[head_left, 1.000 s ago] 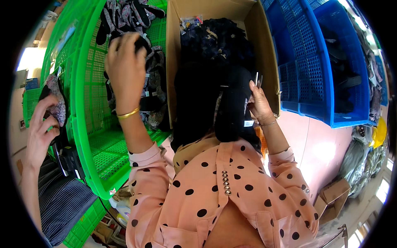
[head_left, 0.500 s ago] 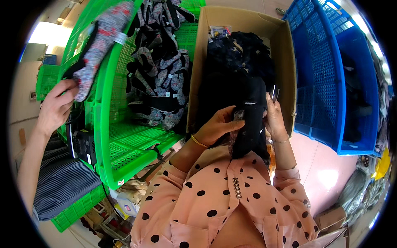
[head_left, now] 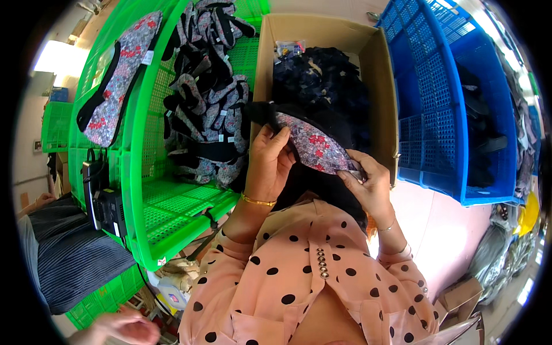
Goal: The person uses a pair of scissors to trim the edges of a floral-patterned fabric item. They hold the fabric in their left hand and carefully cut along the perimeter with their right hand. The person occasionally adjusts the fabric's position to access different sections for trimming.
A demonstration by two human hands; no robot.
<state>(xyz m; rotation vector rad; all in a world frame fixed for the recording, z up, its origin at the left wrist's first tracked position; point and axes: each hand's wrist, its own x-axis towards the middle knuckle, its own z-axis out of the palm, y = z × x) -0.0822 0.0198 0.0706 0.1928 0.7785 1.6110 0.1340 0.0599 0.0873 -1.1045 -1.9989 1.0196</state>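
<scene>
My left hand [head_left: 271, 164] pinches the near edge of a cloth slipper [head_left: 316, 141] with a grey floral face, red flowers and black cloth around it. At its right tip, my right hand [head_left: 371, 185] grips it between thumb and fingers. The thin metal snips seen earlier in my right hand cannot be made out now. The slipper is stretched between both hands above the near part of a cardboard box [head_left: 386, 86] filled with dark cloth scraps [head_left: 322, 80]. Black cloth [head_left: 322, 184] lies across my lap beneath the slipper.
A green crate [head_left: 172, 210] on my left holds several floral slippers [head_left: 210, 103]; one floral slipper [head_left: 123, 77] rests against its outer wall. Blue crates [head_left: 431, 98] stand right. A co-worker's blurred hand [head_left: 129, 328] is at lower left, near striped dark cloth [head_left: 86, 253].
The slipper in my hands has turned to show its floral face, and both hands have shifted. The co-worker's hand has let go of the other slipper, leaving it at the green crate.
</scene>
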